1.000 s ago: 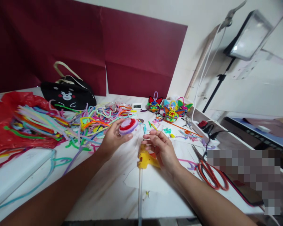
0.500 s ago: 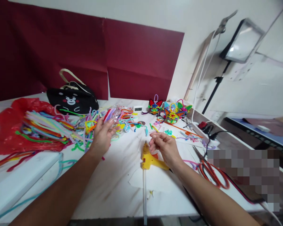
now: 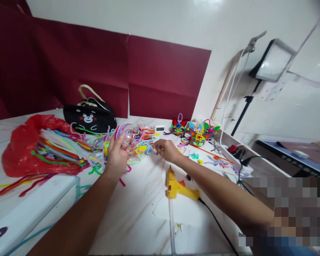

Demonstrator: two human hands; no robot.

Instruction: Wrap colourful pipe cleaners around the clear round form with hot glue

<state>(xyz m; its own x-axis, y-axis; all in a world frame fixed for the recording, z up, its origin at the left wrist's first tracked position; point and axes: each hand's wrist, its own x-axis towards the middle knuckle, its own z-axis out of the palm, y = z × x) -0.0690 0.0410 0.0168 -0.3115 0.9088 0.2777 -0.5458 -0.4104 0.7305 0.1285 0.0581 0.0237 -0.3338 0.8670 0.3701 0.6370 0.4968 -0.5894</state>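
Observation:
My left hand (image 3: 116, 156) is wrapped round a clear plastic ball (image 3: 129, 132) banded with purple and red pipe cleaner. Over the scattered coloured pipe cleaner pieces (image 3: 142, 148), my right hand (image 3: 166, 150) has its fingers pinched together. Whatever lies between those fingertips is too small to make out. On the table below the right forearm lies a yellow glue gun (image 3: 173, 186), with a clear glue stick (image 3: 171, 224) sticking out of its rear.
A red plastic bag (image 3: 18, 153) spills pipe cleaners at the left, beside a black bag (image 3: 89, 119). Finished cat-face balls (image 3: 198, 136) stand at the back right. A white box (image 3: 34, 209) lies front left. The glue gun's black cord (image 3: 216, 220) runs to the front edge.
My right hand has moved left from above the glue gun to the pipe cleaner pieces near the ball. The left hand keeps its hold. The view has shifted slightly.

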